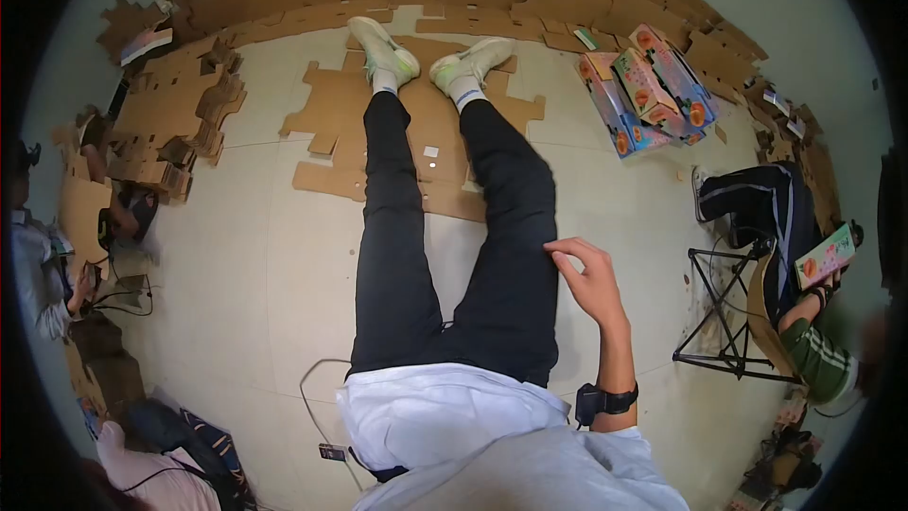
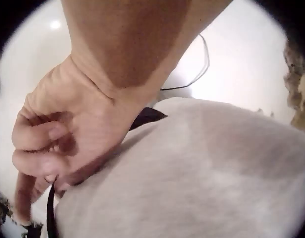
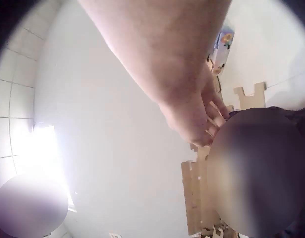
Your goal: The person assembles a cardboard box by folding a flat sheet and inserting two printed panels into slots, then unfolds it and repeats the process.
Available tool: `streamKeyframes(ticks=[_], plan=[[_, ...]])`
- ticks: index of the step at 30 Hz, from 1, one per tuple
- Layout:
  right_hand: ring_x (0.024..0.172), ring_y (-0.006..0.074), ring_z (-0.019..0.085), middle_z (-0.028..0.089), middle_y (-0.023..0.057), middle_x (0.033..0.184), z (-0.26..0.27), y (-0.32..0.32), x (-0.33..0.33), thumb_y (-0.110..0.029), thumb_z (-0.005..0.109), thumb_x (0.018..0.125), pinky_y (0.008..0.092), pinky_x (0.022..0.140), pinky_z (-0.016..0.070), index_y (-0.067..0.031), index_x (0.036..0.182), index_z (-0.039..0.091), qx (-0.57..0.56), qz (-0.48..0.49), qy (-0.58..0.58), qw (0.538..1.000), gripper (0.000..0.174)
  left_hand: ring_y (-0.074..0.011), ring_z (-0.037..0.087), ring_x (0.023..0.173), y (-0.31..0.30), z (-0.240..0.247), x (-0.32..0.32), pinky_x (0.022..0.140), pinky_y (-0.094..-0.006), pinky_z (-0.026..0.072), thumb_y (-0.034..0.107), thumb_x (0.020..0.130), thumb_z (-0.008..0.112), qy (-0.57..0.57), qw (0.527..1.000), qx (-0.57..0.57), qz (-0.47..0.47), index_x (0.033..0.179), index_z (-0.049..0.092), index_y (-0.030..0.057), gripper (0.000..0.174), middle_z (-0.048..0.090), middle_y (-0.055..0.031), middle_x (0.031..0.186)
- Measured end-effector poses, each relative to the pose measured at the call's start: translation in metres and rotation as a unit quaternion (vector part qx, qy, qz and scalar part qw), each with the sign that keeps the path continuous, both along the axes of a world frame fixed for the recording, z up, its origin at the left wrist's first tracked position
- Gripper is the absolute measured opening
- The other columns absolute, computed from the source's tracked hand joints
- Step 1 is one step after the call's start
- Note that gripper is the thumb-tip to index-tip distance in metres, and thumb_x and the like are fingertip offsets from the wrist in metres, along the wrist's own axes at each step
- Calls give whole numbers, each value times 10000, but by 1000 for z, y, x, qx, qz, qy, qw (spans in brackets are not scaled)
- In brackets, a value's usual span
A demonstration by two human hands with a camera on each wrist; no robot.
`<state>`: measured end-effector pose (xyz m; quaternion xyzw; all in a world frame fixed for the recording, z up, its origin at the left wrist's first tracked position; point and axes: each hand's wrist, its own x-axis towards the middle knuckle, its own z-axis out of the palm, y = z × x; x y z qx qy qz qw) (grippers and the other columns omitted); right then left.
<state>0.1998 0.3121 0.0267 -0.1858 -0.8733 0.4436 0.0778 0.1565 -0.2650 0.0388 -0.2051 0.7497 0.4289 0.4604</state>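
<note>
In the head view my right hand (image 1: pixel 593 279) is beside the right thigh of the black trousers (image 1: pixel 515 274), its fingers loosely bent and the fingertips right at the cloth. Nothing shows between its thumb and fingers. The right wrist view shows the same hand (image 3: pixel 197 116) from behind, partly covered by a blurred round patch. My left hand (image 2: pixel 68 124) appears only in the left wrist view, against the white shirt (image 2: pixel 202 163). Several of its fingers curl toward the palm, and a black strap (image 2: pixel 51 213) runs up to the fingertips; I cannot tell whether they grip it.
Flat cardboard (image 1: pixel 331 114) lies under my shoes (image 1: pixel 473 61). Printed boxes (image 1: pixel 648 99) stand at the far right. A person in dark trousers (image 1: pixel 776 199) sits at right near a black-legged stool (image 1: pixel 733 322). Other people are at the left edge. A thin cable (image 1: pixel 305 383) lies beside me.
</note>
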Motion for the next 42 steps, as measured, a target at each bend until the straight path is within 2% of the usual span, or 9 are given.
streamKeyframes(ticks=[11,16,23,26,27,31,33,37,42], plan=[[615,69,516,580,4,736,60,-18,43,-86,578,1048,250,578,412,-15,940,657,-119,-180,179,960,152,-263,670,1053,8,16,0,977,-438,510,210,1032,548,172,980,10,99,1205,673,42,272,703,-148,1129],[626,69,486,510,-6,678,-18,-3,-3,-104,578,1046,255,576,396,-19,964,659,-131,-153,98,975,142,-248,660,1028,-4,12,7,966,-429,504,185,1031,541,161,981,-8,104,1166,674,38,239,695,-135,1099],[787,248,683,673,127,782,-205,19,-38,-179,683,943,365,770,528,-1,998,698,-46,-101,-73,991,187,-228,646,994,-54,16,-5,951,-416,497,150,1031,532,64,981,-178,-36,1111,675,33,201,684,-117,1056],[827,272,702,698,146,821,-276,14,-52,-216,718,910,376,807,536,-4,996,707,-20,-141,-181,973,229,-219,640,979,-19,43,-27,944,-410,494,134,1031,528,345,892,-290,21,1087,676,31,189,679,-109,1038],[840,281,709,707,153,834,-299,12,-56,-228,729,899,380,819,538,-5,996,710,-12,-157,-210,965,244,-218,636,951,18,57,-42,962,-423,476,141,1006,555,506,833,-197,106,1059,681,39,170,679,-90,1006],[893,314,734,740,179,886,-375,-5,-74,-278,776,856,394,869,548,-8,993,722,44,-222,-282,932,307,-203,653,1107,139,81,-92,1157,-538,344,142,920,593,734,590,77,-327,902,748,138,156,716,-73,1169],[920,330,747,757,192,912,-397,-12,-87,-303,799,834,402,894,553,-10,992,728,69,-235,-292,924,340,-160,679,1171,183,61,-103,1130,-466,355,139,842,656,721,547,-29,-425,874,764,187,122,772,-23,1160],[1049,344,723,760,183,1052,-364,2,-129,-369,879,723,420,936,555,-26,1085,708,-122,-115,-418,893,527,-139,721,1122,174,38,-138,1037,-378,379,162,803,697,696,566,83,-434,779,718,197,48,803,33,1077],[1190,454,617,647,295,1222,-368,-32,-144,-283,858,781,482,1020,509,16,1295,566,104,-129,-172,971,662,-110,731,1119,177,41,-143,989,-306,383,149,839,653,671,588,131,-432,768,694,208,101,805,30,1086]])
